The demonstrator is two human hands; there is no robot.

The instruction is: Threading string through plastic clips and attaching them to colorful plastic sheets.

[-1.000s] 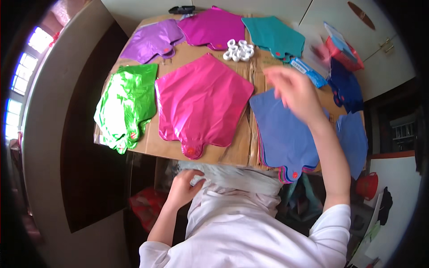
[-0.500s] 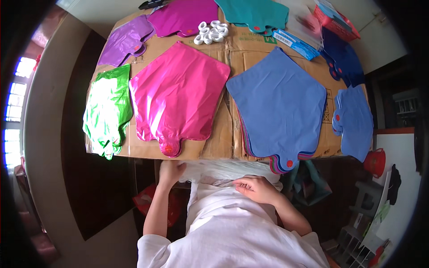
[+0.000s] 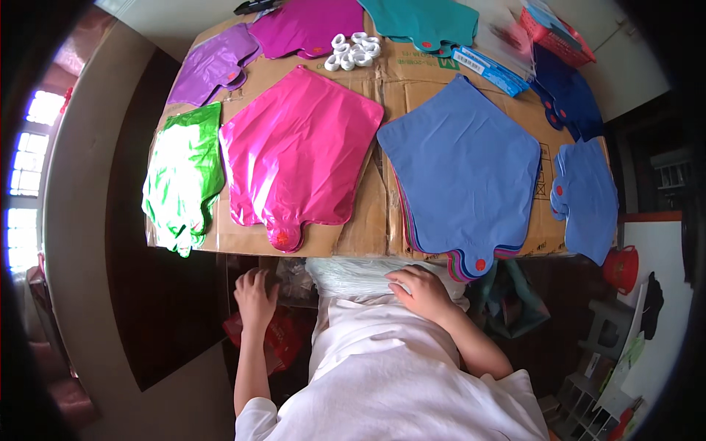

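Observation:
My left hand (image 3: pixel 255 300) hangs below the table's front edge at the left, its fingers bent and apart, with nothing seen in them. My right hand (image 3: pixel 423 292) rests with loosely stretched fingers on a shiny white stringy bundle (image 3: pixel 346 278) across my lap. On the cardboard-covered table (image 3: pixel 373 213) above them lie two stacks of flat foil pieces that look like uninflated balloons. The pink stack (image 3: pixel 298 154) is at the left. At the right, a blue stack (image 3: pixel 463 169) shows other colours beneath its top piece, and its tab sticks out over the front edge.
Green foil pieces (image 3: pixel 184 176) and purple ones (image 3: pixel 213 66) lie along the left. Magenta (image 3: pixel 309 26), teal (image 3: pixel 423 22) and dark blue (image 3: pixel 570 88) stacks line the back and right. White rings (image 3: pixel 353 53) sit near a blue-white packet (image 3: pixel 489 70) and a red basket (image 3: pixel 555 40).
My left hand has moved left and slightly down, away from the white bundle, its fingers now spread. My right hand has shifted slightly up. The view has tilted slightly.

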